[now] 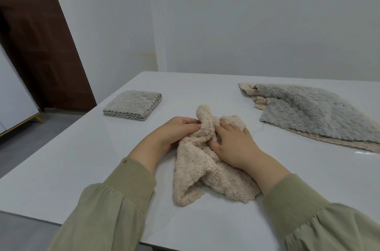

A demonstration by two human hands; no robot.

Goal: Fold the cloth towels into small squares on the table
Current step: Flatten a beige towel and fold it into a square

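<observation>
On the table [82, 168] right before me, the beige towel [205, 168] lies crumpled and unfolded, fluffy and limp. My left hand [174, 133] pinches its bunched ridge with curled fingers. My right hand [236, 147] lies on it, fingers spread and pressing. At far left, 1 grey folded square [132, 105] is done. At right, a flat pile of grey and beige towels [318, 115] waits, so I judge most work remains.
</observation>
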